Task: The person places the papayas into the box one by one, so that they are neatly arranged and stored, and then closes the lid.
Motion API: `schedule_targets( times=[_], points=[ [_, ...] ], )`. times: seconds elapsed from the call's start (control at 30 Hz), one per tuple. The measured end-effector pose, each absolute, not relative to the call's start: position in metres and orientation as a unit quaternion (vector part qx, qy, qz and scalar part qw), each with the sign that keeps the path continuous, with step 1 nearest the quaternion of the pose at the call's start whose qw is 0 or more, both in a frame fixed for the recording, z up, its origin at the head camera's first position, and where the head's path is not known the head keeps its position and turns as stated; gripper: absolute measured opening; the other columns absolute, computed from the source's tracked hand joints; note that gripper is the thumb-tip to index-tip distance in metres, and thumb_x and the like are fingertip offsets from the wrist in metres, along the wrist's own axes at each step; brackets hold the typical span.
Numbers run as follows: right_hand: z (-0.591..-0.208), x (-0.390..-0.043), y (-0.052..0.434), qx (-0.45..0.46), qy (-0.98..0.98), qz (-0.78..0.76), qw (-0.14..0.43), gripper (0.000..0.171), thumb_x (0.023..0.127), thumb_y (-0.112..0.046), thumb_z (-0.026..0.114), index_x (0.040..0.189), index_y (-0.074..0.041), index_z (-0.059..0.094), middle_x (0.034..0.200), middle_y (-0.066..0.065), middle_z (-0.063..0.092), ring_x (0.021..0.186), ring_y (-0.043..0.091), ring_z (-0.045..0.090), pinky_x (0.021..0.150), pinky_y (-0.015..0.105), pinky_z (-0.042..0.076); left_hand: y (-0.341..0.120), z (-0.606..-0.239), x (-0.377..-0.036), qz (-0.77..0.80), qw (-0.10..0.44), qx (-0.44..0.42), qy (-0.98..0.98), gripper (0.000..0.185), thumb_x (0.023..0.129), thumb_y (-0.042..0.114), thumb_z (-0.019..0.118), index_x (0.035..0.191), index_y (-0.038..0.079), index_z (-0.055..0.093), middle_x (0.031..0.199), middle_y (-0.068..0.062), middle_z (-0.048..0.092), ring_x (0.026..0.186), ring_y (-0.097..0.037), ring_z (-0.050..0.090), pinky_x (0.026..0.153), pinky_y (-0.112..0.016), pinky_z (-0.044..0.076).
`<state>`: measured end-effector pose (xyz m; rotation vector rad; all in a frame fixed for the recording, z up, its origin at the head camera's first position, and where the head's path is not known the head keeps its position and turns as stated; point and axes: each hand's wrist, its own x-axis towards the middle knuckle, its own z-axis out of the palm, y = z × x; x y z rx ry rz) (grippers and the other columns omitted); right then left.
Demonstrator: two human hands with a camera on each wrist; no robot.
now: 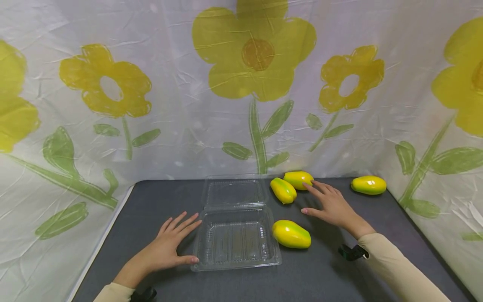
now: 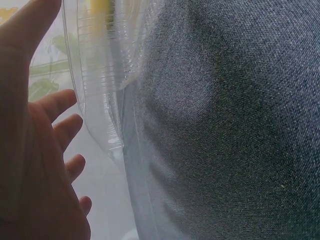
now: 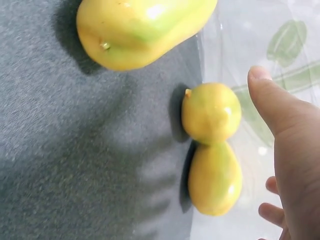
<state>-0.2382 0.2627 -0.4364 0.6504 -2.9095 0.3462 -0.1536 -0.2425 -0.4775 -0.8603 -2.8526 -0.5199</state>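
Note:
A clear plastic clamshell box [image 1: 235, 241] lies open on the dark grey table [image 1: 158, 201], its lid [image 1: 234, 193] folded back. My left hand [image 1: 175, 243] rests flat beside the box's left side, fingers straight, thumb at the front left corner. In the left wrist view the left hand [image 2: 35, 165] is spread next to the box wall [image 2: 100, 75]. My right hand [image 1: 320, 201] is open, its fingers reaching to the rear yellow-green fruit [image 1: 299, 179], which touches a second fruit [image 1: 283, 190]. The right wrist view shows this pair [image 3: 211, 112] [image 3: 215, 177] beyond my thumb [image 3: 280, 110].
A third fruit [image 1: 291, 233] lies right of the box base and appears large in the right wrist view [image 3: 140, 30]. Another fruit [image 1: 368, 185] sits at the back right. A flower-printed cloth [image 1: 256, 84] hangs behind and beside the table.

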Motion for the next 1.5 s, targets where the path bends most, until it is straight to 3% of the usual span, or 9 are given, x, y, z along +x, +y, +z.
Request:
schedule_targets(
  times=[0.5,0.77,1.03,1.3,1.5],
  points=[
    [-0.442,-0.259,0.242,0.206,-0.968,0.139,0.048,0.085,0.088,-0.063,0.061,0.157,-0.024,0.031,0.158,0.018,0.034,0.14,0.048,0.036,0.111,0.071,0.025,-0.244,-0.479,-0.153,-0.179,0.032,-0.274,-0.945,0.099,0.074,0.069,0.071,0.155,0.023,0.036,0.163,-0.003,0.032,0.148,-0.043,0.026,0.111,-0.072,0.015],
    [-0.446,-0.266,0.231,0.2,-0.963,0.169,0.062,0.086,0.087,-0.058,0.067,0.155,-0.019,0.034,0.153,0.021,0.042,0.135,0.048,0.041,0.106,0.071,0.032,-0.244,-0.478,-0.154,-0.182,0.021,-0.27,-0.945,0.098,0.075,0.068,0.07,0.155,0.022,0.035,0.163,-0.003,0.032,0.149,-0.042,0.026,0.111,-0.072,0.014],
    [-0.449,-0.273,0.222,0.178,-0.963,0.194,0.057,0.086,0.085,-0.056,0.07,0.154,-0.016,0.038,0.151,0.022,0.046,0.139,0.047,0.041,0.112,0.07,0.028,-0.245,-0.479,-0.154,-0.182,0.023,-0.27,-0.945,0.097,0.076,0.067,0.07,0.155,0.023,0.035,0.163,-0.002,0.032,0.149,-0.042,0.026,0.111,-0.073,0.015],
    [-0.453,-0.277,0.213,0.146,-0.962,0.226,0.038,0.084,0.086,-0.051,0.071,0.153,-0.012,0.039,0.15,0.024,0.046,0.137,0.048,0.043,0.103,0.067,0.041,-0.245,-0.479,-0.155,-0.184,0.029,-0.274,-0.943,0.096,0.077,0.068,0.07,0.155,0.023,0.035,0.163,-0.003,0.034,0.148,-0.042,0.028,0.11,-0.073,0.016],
    [-0.457,-0.278,0.208,0.128,-0.961,0.243,0.028,0.083,0.087,-0.053,0.069,0.152,-0.01,0.04,0.15,0.023,0.047,0.136,0.047,0.044,0.103,0.064,0.042,-0.245,-0.48,-0.154,-0.186,0.027,-0.273,-0.943,0.096,0.077,0.066,0.071,0.155,0.023,0.035,0.163,-0.003,0.033,0.148,-0.042,0.028,0.109,-0.074,0.016]
  ],
)
